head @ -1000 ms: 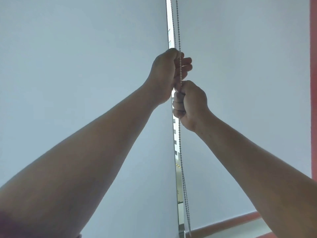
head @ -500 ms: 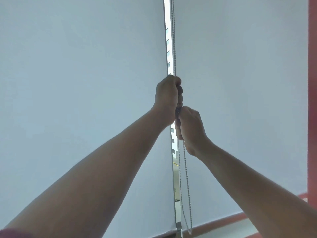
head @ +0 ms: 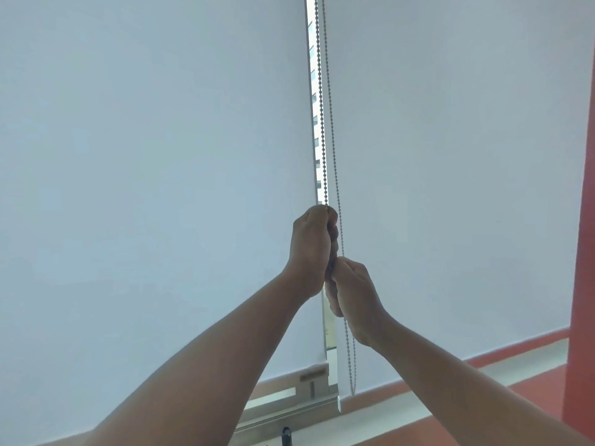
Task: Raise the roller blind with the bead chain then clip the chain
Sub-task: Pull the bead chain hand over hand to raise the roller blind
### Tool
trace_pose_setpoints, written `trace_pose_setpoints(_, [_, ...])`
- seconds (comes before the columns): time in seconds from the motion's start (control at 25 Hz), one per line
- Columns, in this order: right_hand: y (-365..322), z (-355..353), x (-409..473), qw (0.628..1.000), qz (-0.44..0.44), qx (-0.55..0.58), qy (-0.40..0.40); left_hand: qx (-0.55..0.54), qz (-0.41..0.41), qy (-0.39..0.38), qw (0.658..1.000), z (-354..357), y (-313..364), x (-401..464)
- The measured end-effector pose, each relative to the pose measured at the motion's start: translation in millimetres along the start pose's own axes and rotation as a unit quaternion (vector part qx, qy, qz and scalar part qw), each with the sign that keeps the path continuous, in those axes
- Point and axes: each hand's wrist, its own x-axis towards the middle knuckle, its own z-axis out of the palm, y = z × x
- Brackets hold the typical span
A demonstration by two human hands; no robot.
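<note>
Both hands are gripping the bead chain point(head: 325, 130), which is hanging in the gap between two roller blinds: the left hand point(head: 310, 249) is fisted on it above, the right hand point(head: 352, 294) clenched just below, touching. The left roller blind point(head: 154, 175) is sitting slightly above the window sill point(head: 450, 397).

Single head view: camera tilted upward, close behind both outstretched forearms, facing roller blind point(head: 145, 172); sill point(head: 402, 410) at lower edge.
</note>
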Motion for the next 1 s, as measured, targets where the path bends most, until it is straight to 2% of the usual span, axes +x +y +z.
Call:
trace_pose_setpoints(0.24, [16,-3,-9,0.999,0.033,0.021,-0.034,0.012,-0.018,0.002,1.000,-5,-11,-11])
trace_pose_setpoints(0.32, [16,-3,-9,0.998,0.044,-0.015,-0.040,0.023,-0.011,0.005,1.000,-9,-9,-10])
trace_pose_setpoints(0.44, [1,-7,1,0.996,0.056,-0.056,0.039,0.035,0.004,0.003,0.999,-19,-7,-10])
trace_pose_setpoints(0.52, [-30,-10,17,0.995,0.016,-0.015,0.097,0.040,0.003,0.001,0.999,-23,-7,-9])
trace_pose_setpoints(0.56, [-52,-8,27,0.995,-0.007,0.029,0.099,0.043,0.003,-0.001,0.999,-23,-7,-9])
trace_pose_setpoints(0.68, [-111,5,51,0.987,0.000,0.160,0.028,0.042,0.000,-0.016,0.999,-17,-6,-11])
trace_pose_setpoints(0.8, [-135,16,57,0.982,0.034,0.186,-0.028,0.038,-0.004,-0.028,0.999,-19,-6,-11])
trace_pose_setpoints(1.0, [-132,20,56,0.983,-0.010,0.182,0.003,0.134,0.034,-0.047,0.989,-29,5,-13])
